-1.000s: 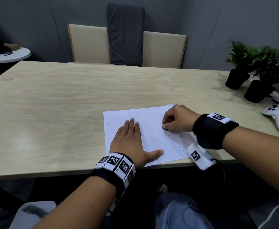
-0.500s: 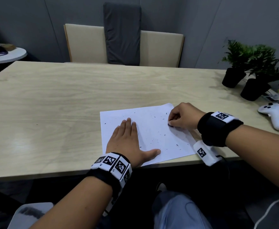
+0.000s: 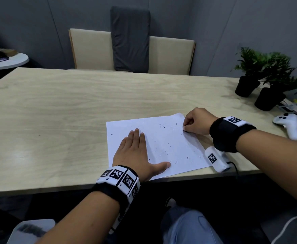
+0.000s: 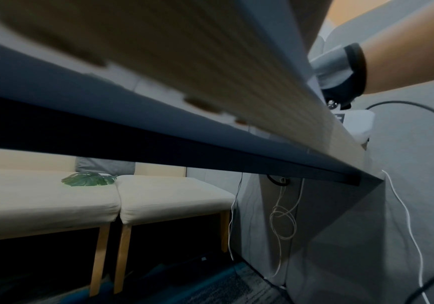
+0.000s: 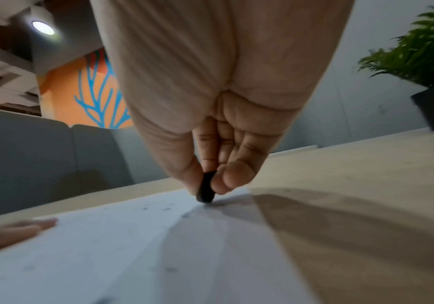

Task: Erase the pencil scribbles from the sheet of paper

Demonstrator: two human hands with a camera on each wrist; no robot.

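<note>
Pretty dim indoor light overall. The head view is sharp in the middle, with a soft glare patch on the pale wooden table (image 3: 19,155) and bent lines at the edges. The left wrist view is dark, with the table edge smeared up close. In the right wrist view, a round ceiling lamp (image 5: 43,27) glows, the right hand (image 5: 218,115) is blurry, and a shadow falls across the white paper sheet (image 5: 138,257).

- A white sheet of paper (image 3: 163,143) lies near the front edge of the wooden bench (image 3: 73,110), flecked with small dark crumbs.
- The left hand (image 3: 137,154) lies flat on it, fingers straight.
- The right hand (image 3: 197,123) is curled at the sheet's right edge, pinching something small and dark.
- Two potted plants (image 3: 264,76) and a white controller (image 3: 288,124) sit at the right.
</note>
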